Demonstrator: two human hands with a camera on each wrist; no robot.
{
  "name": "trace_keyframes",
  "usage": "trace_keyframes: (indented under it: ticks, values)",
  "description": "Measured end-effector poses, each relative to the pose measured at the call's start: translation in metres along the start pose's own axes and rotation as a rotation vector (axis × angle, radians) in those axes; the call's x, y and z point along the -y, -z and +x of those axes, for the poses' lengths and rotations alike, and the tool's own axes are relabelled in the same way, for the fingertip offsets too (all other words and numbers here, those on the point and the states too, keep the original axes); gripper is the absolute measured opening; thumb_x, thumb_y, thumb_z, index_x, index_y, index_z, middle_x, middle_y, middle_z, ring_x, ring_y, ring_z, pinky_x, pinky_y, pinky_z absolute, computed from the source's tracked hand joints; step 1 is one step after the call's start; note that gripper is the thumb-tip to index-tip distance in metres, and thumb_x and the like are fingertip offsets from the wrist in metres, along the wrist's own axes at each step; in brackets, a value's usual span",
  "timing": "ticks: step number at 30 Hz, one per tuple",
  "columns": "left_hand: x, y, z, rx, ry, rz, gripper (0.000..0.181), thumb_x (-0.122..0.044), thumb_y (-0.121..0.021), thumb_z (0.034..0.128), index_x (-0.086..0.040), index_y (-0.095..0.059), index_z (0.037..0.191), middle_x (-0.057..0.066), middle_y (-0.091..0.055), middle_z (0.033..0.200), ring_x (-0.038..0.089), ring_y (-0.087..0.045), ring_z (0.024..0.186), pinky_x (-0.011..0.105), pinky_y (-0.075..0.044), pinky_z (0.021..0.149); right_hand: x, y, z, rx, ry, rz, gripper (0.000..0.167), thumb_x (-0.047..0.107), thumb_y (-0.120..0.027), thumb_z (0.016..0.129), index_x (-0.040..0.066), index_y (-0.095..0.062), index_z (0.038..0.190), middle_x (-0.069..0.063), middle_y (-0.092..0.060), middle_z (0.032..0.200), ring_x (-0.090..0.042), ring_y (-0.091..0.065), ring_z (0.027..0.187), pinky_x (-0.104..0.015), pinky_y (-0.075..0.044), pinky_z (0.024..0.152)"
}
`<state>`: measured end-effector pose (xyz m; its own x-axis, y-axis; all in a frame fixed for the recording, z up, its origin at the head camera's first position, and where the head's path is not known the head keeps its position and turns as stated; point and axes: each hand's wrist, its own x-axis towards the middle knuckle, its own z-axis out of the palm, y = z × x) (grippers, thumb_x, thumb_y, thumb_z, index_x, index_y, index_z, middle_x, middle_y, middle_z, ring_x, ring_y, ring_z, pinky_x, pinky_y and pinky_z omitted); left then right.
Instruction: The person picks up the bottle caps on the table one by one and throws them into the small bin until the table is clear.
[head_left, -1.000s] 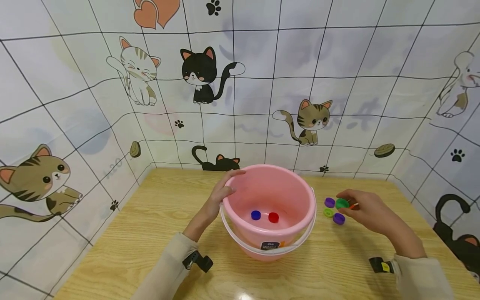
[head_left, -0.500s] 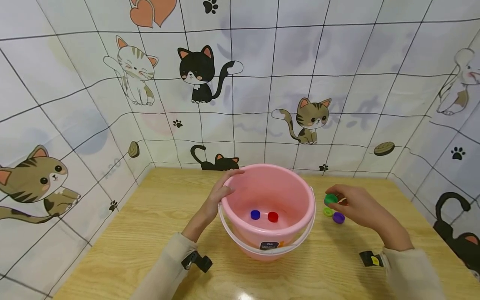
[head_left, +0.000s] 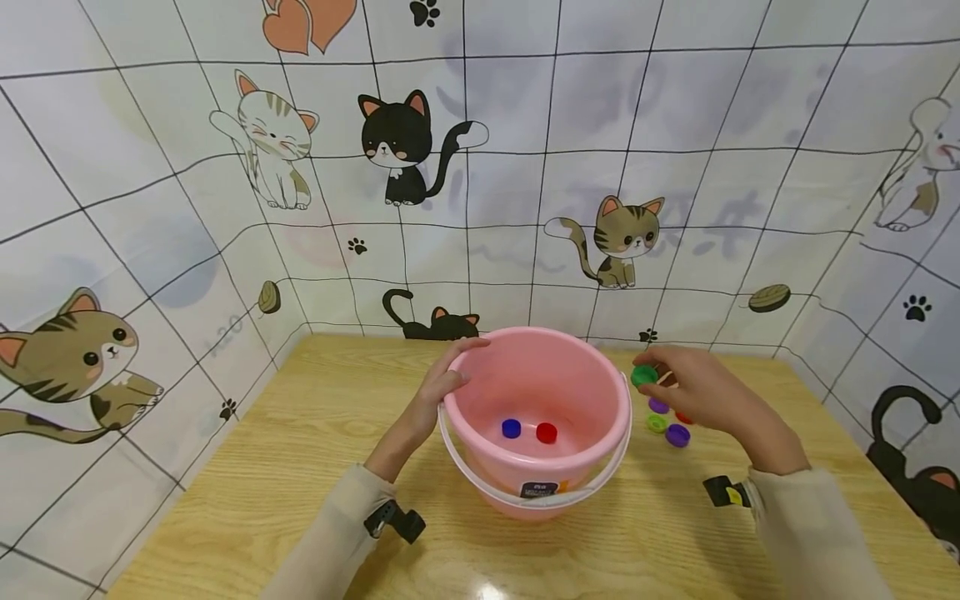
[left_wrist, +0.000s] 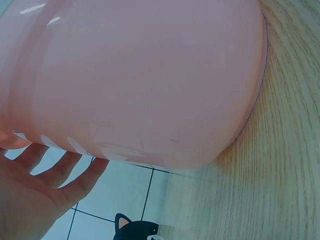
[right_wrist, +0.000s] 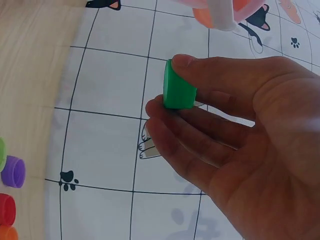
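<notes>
Within the right grip (head_left: 705, 387), a green cap (head_left: 643, 376) is pinched above the worktop (head_left: 330, 442), near a pink bucket (head_left: 540, 371). The left grip (head_left: 430, 396) holds the bucket's rim. Inside lie a blue cap (head_left: 512, 428) and a red cap (head_left: 547, 432); outside, two purple caps (head_left: 678, 435) and a lime cap (head_left: 657, 424) lie together.

Wall (head_left: 510, 192) — white, black-gridded, cartoon cats (head_left: 397, 142) | tabletop (head_left: 337, 400) — wood-grained, glossy

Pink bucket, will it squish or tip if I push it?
The pink bucket seems stiff: its rim looks round under the left hand. Likely light: only two small caps show inside. Pushed high, it might tip: its base looks narrower than its rim.
</notes>
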<state>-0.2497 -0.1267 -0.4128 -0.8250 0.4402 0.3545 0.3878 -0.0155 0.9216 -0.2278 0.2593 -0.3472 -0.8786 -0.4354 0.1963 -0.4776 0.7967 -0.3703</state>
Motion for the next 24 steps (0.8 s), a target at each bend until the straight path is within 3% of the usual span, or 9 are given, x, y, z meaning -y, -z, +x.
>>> trace_keyframes:
  ticks: [3,15,24]
  values:
    - [0.000,0.000,-0.001,0.001,0.002,-0.009,0.056,-0.024,-0.041,0.0953,-0.021,-0.047,0.151,0.013,-0.044,0.152,0.052,-0.063,0.107,0.059,-0.058,0.088,0.004,0.003,0.005,-0.004,0.012,-0.012,0.035,0.016,-0.074,0.094,-0.001,-0.067,0.123,-0.012,-0.074,0.110,-0.028,-0.073,0.096,-0.046,-0.062,0.081]
    - [0.000,-0.001,0.001,0.006,0.005,-0.005,0.057,-0.025,-0.041,0.0952,-0.018,-0.046,0.152,0.014,-0.045,0.151,0.050,-0.062,0.112,0.058,-0.059,0.089,0.019,0.019,0.016,-0.033,0.039,-0.049,0.037,0.013,-0.076,0.092,-0.004,-0.067,0.123,-0.016,-0.074,0.112,-0.031,-0.075,0.095,-0.047,-0.063,0.082]
    - [0.000,-0.001,0.000,0.002,0.011,-0.016,0.057,-0.024,-0.041,0.0947,-0.021,-0.046,0.151,0.015,-0.046,0.150,0.053,-0.064,0.107,0.059,-0.059,0.087,0.036,0.031,0.025,-0.046,0.114,-0.089,0.032,0.011,-0.076,0.092,0.003,-0.069,0.122,-0.014,-0.074,0.115,-0.026,-0.073,0.094,-0.046,-0.063,0.081]
